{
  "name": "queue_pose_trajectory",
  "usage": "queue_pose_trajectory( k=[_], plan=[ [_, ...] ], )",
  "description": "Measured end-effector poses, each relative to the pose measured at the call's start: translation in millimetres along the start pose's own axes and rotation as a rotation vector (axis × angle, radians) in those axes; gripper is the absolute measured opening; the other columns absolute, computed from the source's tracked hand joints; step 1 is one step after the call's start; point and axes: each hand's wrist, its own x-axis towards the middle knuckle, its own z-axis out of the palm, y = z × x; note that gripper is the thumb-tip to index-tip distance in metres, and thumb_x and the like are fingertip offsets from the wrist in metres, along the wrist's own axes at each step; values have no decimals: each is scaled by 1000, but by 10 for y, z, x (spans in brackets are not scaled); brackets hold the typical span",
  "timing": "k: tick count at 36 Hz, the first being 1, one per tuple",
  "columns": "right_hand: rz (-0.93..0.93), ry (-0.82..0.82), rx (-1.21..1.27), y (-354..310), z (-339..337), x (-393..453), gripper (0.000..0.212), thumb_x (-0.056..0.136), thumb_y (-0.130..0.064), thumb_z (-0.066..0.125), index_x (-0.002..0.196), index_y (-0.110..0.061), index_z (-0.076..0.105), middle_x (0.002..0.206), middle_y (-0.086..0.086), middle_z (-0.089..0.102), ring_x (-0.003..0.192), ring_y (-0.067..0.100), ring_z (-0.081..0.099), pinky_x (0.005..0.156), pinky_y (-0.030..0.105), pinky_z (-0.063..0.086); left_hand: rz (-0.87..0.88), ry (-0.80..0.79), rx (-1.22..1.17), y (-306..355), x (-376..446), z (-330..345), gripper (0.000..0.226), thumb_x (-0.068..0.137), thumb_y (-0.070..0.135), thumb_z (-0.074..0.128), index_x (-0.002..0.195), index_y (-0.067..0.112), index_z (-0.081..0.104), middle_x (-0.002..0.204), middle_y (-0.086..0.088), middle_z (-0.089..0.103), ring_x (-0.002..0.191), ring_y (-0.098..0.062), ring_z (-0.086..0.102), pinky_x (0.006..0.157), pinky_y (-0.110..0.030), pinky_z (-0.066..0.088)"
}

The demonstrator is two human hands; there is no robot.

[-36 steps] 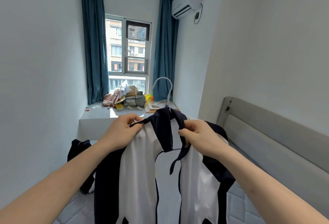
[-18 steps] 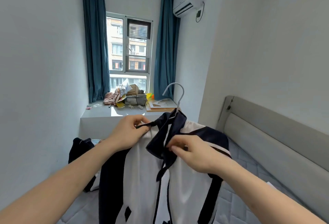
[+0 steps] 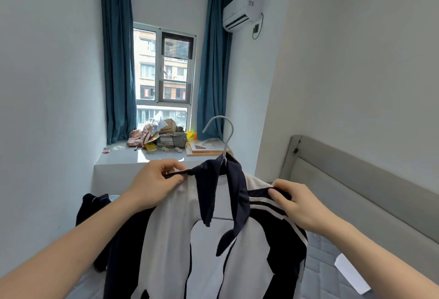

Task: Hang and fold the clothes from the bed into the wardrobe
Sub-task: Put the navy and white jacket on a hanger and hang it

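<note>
Jacket (image 3: 209, 239) on hanger (image 3: 224, 142), held up at chest height over the bed (image 3: 332, 258), mid-frame. Long axis vertical: collar up, hem running off the bottom edge. Front faces the camera, zip open at the top, hook curving left toward the window (image 3: 164, 68).

Left hand (image 3: 156, 184) grip closed on the left shoulder seam, thumb and fingers pinching dark fabric flat. Right hand (image 3: 297, 206) grip closed on the right shoulder, fingers curled over the striped edge. Both hold cloth; whether either also grips the hanger bar under it, cannot tell.

Room to move: narrow. Bare white wall close on the left, wall plus grey padded headboard (image 3: 356, 180) on the right. Open air above the hook up to the ceiling. Ahead, white sill ledge (image 3: 123, 158) blocks forward travel just past the hanger; it carries a clutter pile (image 3: 164, 137) and flat boards (image 3: 206, 148). Teal curtains (image 3: 117, 61) flank the window, air conditioner (image 3: 242, 10) high right.

Materials: jacket is smooth synthetic, white panels, dark navy collar, sleeves and piping, two white stripes on the right shoulder. Collar flaps hang limp and pointed. Hanger is thin, pale, round-section hook. Bed cover is grey quilted squares, with a white sheet of paper (image 3: 351, 272) lying on it at right. Second dark garment (image 3: 92, 206) heaped low left against the wall.
</note>
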Motion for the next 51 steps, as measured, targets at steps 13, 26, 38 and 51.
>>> queue_pose_trajectory(
  k=[13, 26, 38, 51],
  plan=[
    [206, 177, 216, 151, 55, -325, 28, 95, -41, 57, 78, -19, 62, 66, -7, 58, 64, 6, 48, 66, 33, 40, 171, -189, 214, 398, 98, 439, 38, 83, 68, 62, 118, 54, 57, 116, 26, 58, 114, -1, 56, 108, -39, 38],
    [354, 333, 140, 529, -564, -1234, 25, 97, -33, 60, 78, -17, 62, 65, -7, 56, 61, 4, 45, 64, 29, 39, 269, -410, -39, 1124, 383, 1640, 13, 94, 36, 69, 86, 26, 73, 79, 7, 72, 77, -11, 66, 76, -38, 53],
    [562, 621, 45, 1046, -1795, -2705, 25, 96, -28, 63, 72, -24, 64, 65, -7, 63, 64, 2, 54, 64, 25, 44, 527, -602, -250, 2555, 132, 3102, 33, 86, 48, 74, 118, 48, 64, 113, 31, 67, 107, 8, 62, 93, -25, 51],
    [797, 905, -79, 1365, -2715, -4541, 29, 96, -29, 65, 68, -23, 63, 62, -8, 62, 62, 6, 55, 67, 34, 47, 701, -604, -226, 3798, -389, 4431, 26, 98, 38, 62, 123, 36, 65, 127, 20, 57, 121, -6, 54, 105, -33, 42]
  ],
)
